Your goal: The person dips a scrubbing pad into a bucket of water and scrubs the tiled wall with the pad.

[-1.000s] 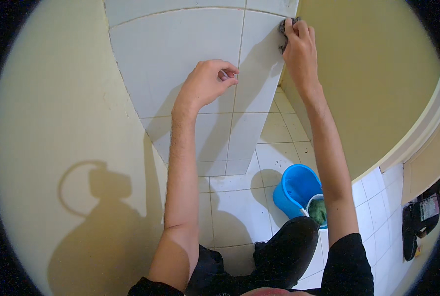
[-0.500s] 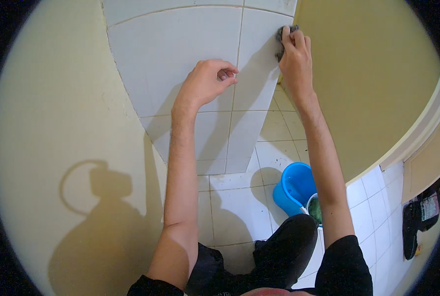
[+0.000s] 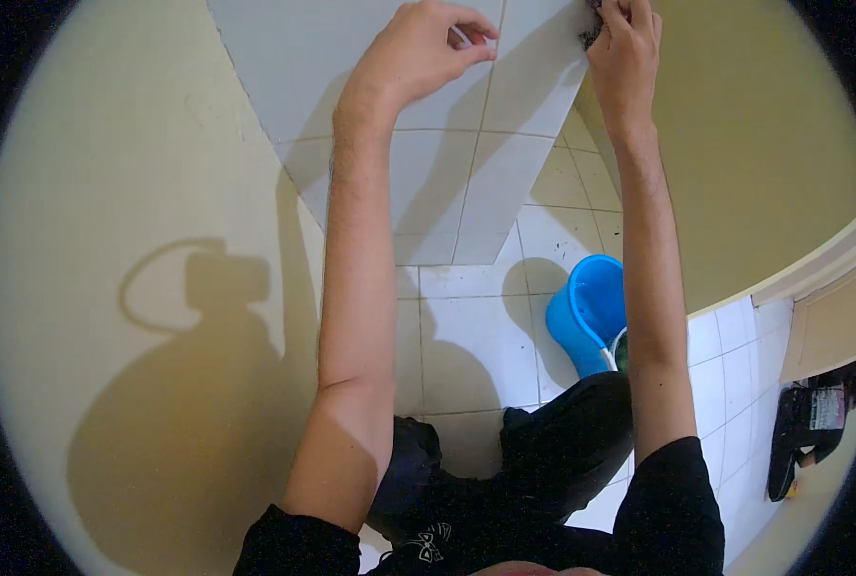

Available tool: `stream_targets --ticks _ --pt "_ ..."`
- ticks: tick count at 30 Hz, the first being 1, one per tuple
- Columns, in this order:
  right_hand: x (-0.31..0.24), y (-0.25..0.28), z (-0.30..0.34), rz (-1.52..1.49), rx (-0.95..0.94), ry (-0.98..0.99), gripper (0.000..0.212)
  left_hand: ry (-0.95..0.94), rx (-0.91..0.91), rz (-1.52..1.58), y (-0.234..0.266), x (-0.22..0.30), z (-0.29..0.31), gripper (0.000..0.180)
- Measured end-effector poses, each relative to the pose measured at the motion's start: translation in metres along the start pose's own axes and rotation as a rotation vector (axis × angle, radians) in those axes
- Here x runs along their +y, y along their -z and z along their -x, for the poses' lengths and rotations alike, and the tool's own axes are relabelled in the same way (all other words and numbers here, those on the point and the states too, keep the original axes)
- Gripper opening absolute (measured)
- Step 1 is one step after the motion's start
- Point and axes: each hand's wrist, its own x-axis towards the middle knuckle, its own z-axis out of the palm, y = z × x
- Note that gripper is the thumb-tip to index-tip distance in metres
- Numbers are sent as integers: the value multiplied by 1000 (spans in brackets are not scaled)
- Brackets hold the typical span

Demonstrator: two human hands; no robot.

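My right hand (image 3: 627,62) pinches a dark grey, fuzzy scouring pad (image 3: 591,38) against the outer right edge of a white tiled wall (image 3: 428,182). Part of the pad is covered by the fingers, and the fingertips reach the top of the picture. My left hand (image 3: 433,48) holds nothing; its fingers are loosely curled with the thumb apart, in front of the tiles near a vertical grout line. Whether it touches the wall I cannot tell.
On the tiled floor a blue bucket (image 3: 567,322) stands below my right forearm, which partly hides a white container (image 3: 612,349) with something green in it. A plain yellowish wall (image 3: 178,192) rises on the left. Dark items (image 3: 812,422) lie at the far right.
The view has tilted down, so the scene sits higher in the picture. Against the tiles, my right hand with the scouring pad is lower along the edge, my left hand somewhat higher.
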Motion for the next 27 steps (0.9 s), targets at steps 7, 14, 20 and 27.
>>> stream_targets --ticks 7,14,20,27 --pt "6 -4 -30 -53 110 69 19 63 6 29 17 21 9 26" --pt "4 -10 24 -15 90 20 24 129 5 -28 18 27 12 26" --pt "-2 2 -8 -68 29 -82 28 132 -16 0 16 35 13 27" --pt "9 -8 37 16 83 4 31 58 -17 -3 0 16 5 24"
